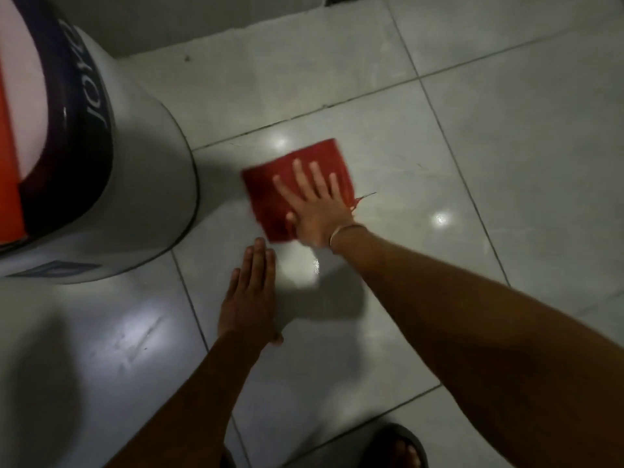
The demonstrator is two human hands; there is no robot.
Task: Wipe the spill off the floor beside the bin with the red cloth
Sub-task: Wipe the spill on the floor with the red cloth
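Nearest the camera, a foot in a dark open-toed sandal (401, 445) stood on the pale glossy tiled floor (506, 163), well apart from the white round plastic bin (141, 184); two bare forearms reached forward from there. The left hand (250, 298) lay palm-down on a tile just off the bin's base, fingers straight and together, gripping nothing; a bright wet-looking sheen (304, 275) lay between it and the right hand. Farther out, the right hand (314, 207), a thin bangle (344, 231) at its wrist, pressed flat on the red rectangular cloth (270, 197), fingers spread open across the fabric rather than curled round it; the cloth lay flat on the floor just beside the bin's foot, apart from it, a loose thread trailing from its far corner. The bin carried a dark band with pale lettering round its rim and an orange and white top; nothing stood between it and the cloth. Beyond the bin, dark grout lines crossed the tiles up to a pale wall base (202, 25); lamp glints dotted the floor.
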